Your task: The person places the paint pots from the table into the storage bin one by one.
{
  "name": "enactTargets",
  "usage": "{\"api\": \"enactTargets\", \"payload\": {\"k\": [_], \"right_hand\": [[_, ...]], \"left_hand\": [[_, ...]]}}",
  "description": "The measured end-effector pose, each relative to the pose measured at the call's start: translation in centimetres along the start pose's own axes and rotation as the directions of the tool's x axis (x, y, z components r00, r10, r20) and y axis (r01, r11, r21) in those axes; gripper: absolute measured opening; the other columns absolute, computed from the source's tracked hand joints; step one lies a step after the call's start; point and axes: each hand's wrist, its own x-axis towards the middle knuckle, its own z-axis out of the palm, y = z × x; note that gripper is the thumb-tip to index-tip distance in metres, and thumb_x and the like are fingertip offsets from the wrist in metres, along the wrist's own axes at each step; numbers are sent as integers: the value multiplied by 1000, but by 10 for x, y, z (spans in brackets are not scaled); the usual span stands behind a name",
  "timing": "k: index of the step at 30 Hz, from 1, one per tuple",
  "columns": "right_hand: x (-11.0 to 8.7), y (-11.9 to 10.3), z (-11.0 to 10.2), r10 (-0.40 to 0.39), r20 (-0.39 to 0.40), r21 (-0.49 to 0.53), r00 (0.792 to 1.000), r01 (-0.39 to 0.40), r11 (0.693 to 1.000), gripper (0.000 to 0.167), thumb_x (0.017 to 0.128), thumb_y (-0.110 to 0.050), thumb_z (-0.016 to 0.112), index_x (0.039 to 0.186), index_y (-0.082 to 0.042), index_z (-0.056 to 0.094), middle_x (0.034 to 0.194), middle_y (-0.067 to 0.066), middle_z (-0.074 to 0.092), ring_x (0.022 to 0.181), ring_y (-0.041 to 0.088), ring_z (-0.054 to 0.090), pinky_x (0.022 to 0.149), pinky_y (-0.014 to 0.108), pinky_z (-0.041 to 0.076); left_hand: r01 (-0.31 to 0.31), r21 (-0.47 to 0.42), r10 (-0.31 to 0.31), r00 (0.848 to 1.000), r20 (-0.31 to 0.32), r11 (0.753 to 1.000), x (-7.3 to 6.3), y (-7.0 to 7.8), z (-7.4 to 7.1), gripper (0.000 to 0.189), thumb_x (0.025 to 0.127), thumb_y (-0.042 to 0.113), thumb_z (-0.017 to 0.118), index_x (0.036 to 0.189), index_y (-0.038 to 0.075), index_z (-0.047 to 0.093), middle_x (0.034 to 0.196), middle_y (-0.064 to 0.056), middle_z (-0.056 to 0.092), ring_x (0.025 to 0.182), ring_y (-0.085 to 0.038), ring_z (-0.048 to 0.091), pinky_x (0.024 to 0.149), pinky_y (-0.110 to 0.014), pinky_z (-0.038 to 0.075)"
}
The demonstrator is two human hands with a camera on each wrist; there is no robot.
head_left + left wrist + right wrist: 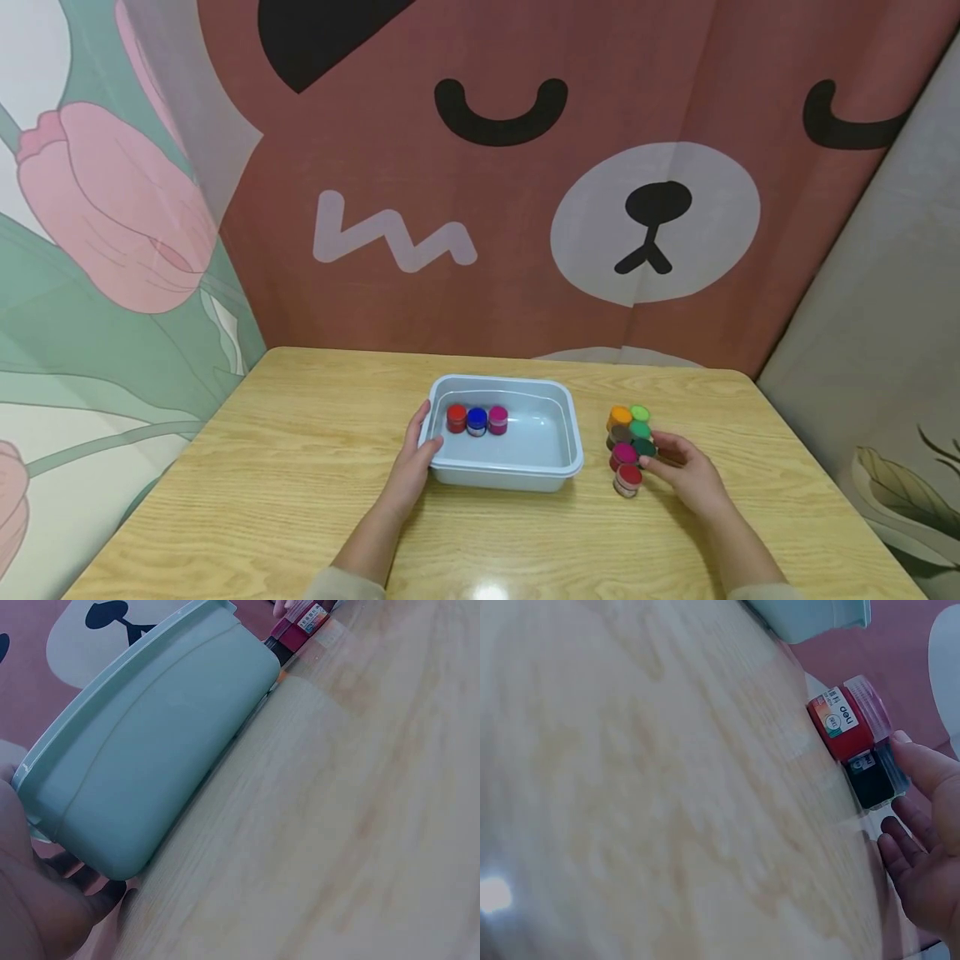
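My left hand [410, 467] grips the left rim of a pale blue-grey plastic basin [498, 479], with its thumb over the edge. In the left wrist view, the fingers [105, 896] curl under the basin's corner. Inside the basin stand a red paint jar [457, 419], a blue one [476, 422] and a magenta one [498, 421]. To the right of the basin, my right hand [692, 479] has thumb and index finger around a dark green paint jar [643, 449]. A red-lidded jar [627, 480] stands just in front, its label visible in the right wrist view.
Beside the dark green jar cluster an orange jar [619, 417], a light green one [640, 412], a green one [640, 429], a brown one [620, 435] and a magenta one [623, 455]. The wooden table [300, 467] meets a printed curtain [510, 317] at the back.
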Motion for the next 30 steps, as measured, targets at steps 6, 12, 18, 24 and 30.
{"api": "enactTargets", "payload": {"k": [6, 12, 18, 24, 30], "right_hand": [[2, 4, 1, -12, -20, -45, 1000, 11, 999, 70, 90, -37, 70, 143, 0, 43, 139, 24, 52, 122, 31, 55, 90, 18, 44], [4, 6, 2, -15, -38, -65, 999, 12, 998, 68, 89, -38, 72, 140, 0, 48, 133, 22, 57, 103, 8, 57, 83, 15, 46], [5, 7, 4, -6, -55, -77, 998, 2, 997, 65, 89, -38, 71, 137, 0, 50, 131, 22, 59, 103, 9, 57, 82, 16, 46], [6, 7, 4, -5, -59, -90, 998, 0, 996, 64, 90, -38, 70, 136, 1, 50, 129, 21, 60, 103, 13, 58, 82, 18, 47], [6, 9, 3, 3, -62, -76, 998, -8, 997, 65, 90, -39, 70, 138, 0, 49, 129, 21, 60, 101, 10, 57, 80, 15, 46]], "left_hand": [[-10, 4, 10, 1000, -3, 1000, 0, -1, 0, 65, 97, 15, 48, 156, 18, 22, 163, -18, 17, 150, -43, 13, 119, -64, 10], [-5, 4, 5, 1000, -1, 1000, 0, -1, 0, 64, 98, 14, 47, 156, 19, 22, 164, -18, 16, 150, -43, 12, 119, -65, 10], [9, 5, -9, 1000, -4, 1000, 0, 0, 0, 64, 98, 14, 47, 157, 21, 21, 164, -17, 16, 150, -43, 12, 118, -66, 11], [14, 10, -14, 1000, -4, 1000, 0, 0, 1, 64, 98, 15, 47, 157, 21, 21, 164, -17, 15, 150, -44, 12, 118, -66, 12], [9, 7, -9, 1000, -5, 1000, 0, 0, 1, 64, 98, 14, 47, 157, 20, 21, 164, -18, 16, 150, -44, 12, 118, -66, 11]]}}
